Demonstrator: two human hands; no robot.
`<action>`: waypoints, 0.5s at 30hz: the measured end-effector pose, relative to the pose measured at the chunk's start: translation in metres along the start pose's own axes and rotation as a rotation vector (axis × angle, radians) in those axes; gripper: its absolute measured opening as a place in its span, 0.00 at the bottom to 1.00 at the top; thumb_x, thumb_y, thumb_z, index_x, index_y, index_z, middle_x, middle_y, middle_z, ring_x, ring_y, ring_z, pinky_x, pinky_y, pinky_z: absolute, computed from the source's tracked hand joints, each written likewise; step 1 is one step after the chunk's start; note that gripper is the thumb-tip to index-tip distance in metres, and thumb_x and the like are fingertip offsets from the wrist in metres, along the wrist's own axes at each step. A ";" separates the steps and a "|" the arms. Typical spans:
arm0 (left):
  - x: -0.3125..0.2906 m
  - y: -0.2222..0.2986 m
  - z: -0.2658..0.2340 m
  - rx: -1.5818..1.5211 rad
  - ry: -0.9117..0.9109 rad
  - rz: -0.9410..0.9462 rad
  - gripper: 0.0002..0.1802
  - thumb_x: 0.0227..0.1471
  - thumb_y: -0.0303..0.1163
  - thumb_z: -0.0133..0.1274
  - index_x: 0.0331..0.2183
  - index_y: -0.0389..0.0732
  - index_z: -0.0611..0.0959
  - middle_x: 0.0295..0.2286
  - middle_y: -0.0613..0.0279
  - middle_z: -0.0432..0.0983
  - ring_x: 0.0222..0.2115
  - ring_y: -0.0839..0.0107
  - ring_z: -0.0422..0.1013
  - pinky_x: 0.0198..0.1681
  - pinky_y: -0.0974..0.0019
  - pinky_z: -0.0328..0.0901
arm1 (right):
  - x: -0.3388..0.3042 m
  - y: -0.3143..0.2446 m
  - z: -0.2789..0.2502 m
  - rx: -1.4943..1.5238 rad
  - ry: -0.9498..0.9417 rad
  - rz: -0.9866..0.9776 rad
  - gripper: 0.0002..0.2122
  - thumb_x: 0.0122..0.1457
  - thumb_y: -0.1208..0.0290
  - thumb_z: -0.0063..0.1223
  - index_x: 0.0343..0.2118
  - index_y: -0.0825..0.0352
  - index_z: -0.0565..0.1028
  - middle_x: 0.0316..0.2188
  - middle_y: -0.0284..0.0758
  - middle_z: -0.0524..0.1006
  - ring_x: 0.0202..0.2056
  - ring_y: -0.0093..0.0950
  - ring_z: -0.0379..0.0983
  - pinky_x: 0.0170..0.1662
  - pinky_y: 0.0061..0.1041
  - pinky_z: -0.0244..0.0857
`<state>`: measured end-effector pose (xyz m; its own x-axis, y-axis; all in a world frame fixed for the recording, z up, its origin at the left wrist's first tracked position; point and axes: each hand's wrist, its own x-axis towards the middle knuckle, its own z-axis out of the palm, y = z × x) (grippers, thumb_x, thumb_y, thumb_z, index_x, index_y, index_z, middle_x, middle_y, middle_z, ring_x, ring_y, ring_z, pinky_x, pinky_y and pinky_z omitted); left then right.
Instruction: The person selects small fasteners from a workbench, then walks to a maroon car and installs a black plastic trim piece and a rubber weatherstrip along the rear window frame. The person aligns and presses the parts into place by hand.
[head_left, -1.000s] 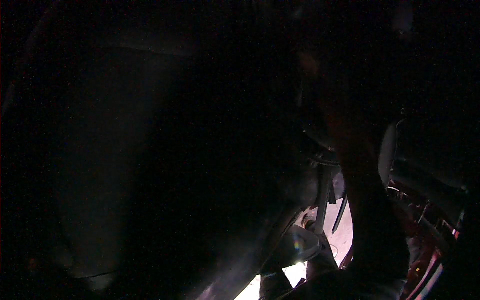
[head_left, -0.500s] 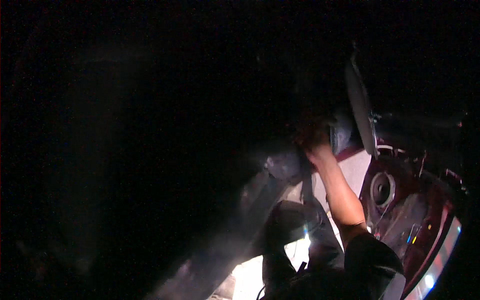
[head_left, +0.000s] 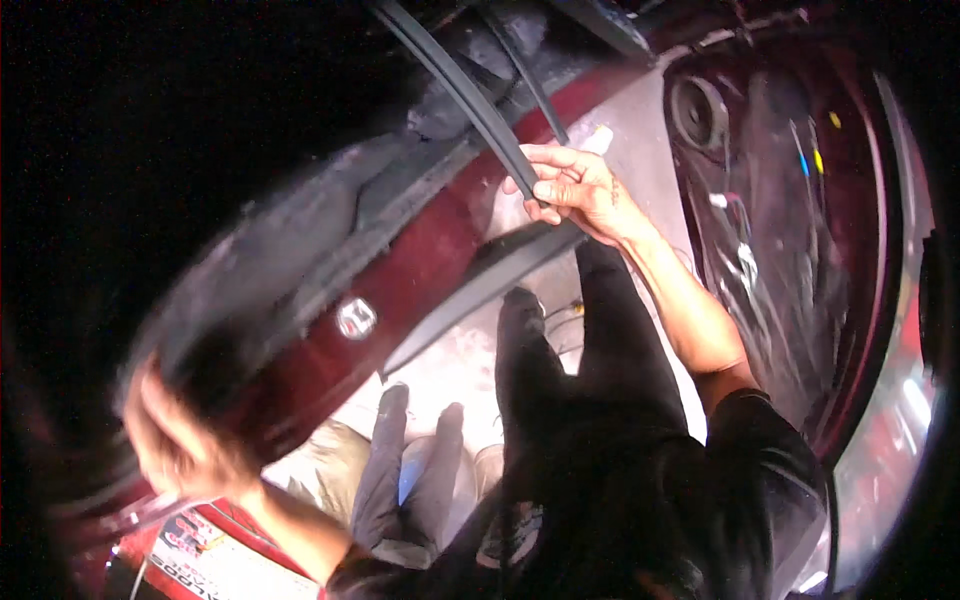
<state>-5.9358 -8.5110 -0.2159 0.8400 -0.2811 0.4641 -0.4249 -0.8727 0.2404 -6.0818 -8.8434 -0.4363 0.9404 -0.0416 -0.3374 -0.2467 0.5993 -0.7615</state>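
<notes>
My right hand pinches the lower end of a long black rubber weatherstrip, its thumb lying along it. From the hand the strip runs up and left into the dark car interior. A second black strip hangs just right of it. At the far left my left hand is blurred. Its fingers look stretched out and apart against the dark edge of the dark red car body. I see nothing held in it, though its fingertips fade into shadow.
An open car door without its trim stands at the right, showing a round speaker and loose wires. A dark sill panel juts over the pale floor. Grey trouser legs appear below, near a red and white printed panel.
The view has brightened and shifted from the dark interior to the door opening. My right hand, shadowed before, now shows with the weatherstrip. My left hand has come into view.
</notes>
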 end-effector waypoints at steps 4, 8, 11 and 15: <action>-0.056 0.069 0.036 -0.597 -0.312 -0.220 0.11 0.58 0.29 0.53 0.40 0.36 0.85 0.37 0.60 0.81 0.40 0.73 0.73 0.49 0.67 0.65 | -0.074 0.005 0.024 0.005 -0.011 -0.011 0.24 0.58 0.72 0.58 0.56 0.76 0.67 0.41 0.41 0.77 0.29 0.22 0.71 0.28 0.17 0.63; -0.104 0.097 0.086 -1.062 -0.708 -0.525 0.15 0.57 0.39 0.56 0.44 0.41 0.83 0.22 0.72 0.72 0.19 0.85 0.62 0.20 0.76 0.58 | -0.132 -0.008 0.066 -0.073 -0.025 -0.054 0.25 0.57 0.67 0.59 0.54 0.78 0.68 0.38 0.40 0.77 0.26 0.21 0.69 0.27 0.17 0.62; -0.129 0.116 0.101 -1.430 -0.878 -0.676 0.15 0.58 0.44 0.56 0.39 0.43 0.83 0.16 0.79 0.64 0.12 0.88 0.54 0.13 0.79 0.48 | -0.172 0.005 0.070 -0.107 0.024 0.005 0.27 0.56 0.71 0.60 0.57 0.75 0.67 0.38 0.39 0.77 0.26 0.22 0.70 0.26 0.18 0.62; -0.164 0.146 0.115 -1.409 -0.973 -0.561 0.14 0.56 0.42 0.58 0.36 0.41 0.83 0.16 0.79 0.65 0.13 0.88 0.54 0.14 0.78 0.48 | -0.217 0.018 0.061 -0.197 0.133 0.090 0.23 0.58 0.76 0.54 0.58 0.73 0.66 0.33 0.33 0.77 0.27 0.19 0.69 0.29 0.19 0.62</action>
<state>-6.0969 -8.6380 -0.3548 0.6253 -0.6645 -0.4092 0.4484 -0.1231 0.8853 -6.2759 -8.7746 -0.3435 0.8766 -0.1076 -0.4690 -0.3814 0.4388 -0.8136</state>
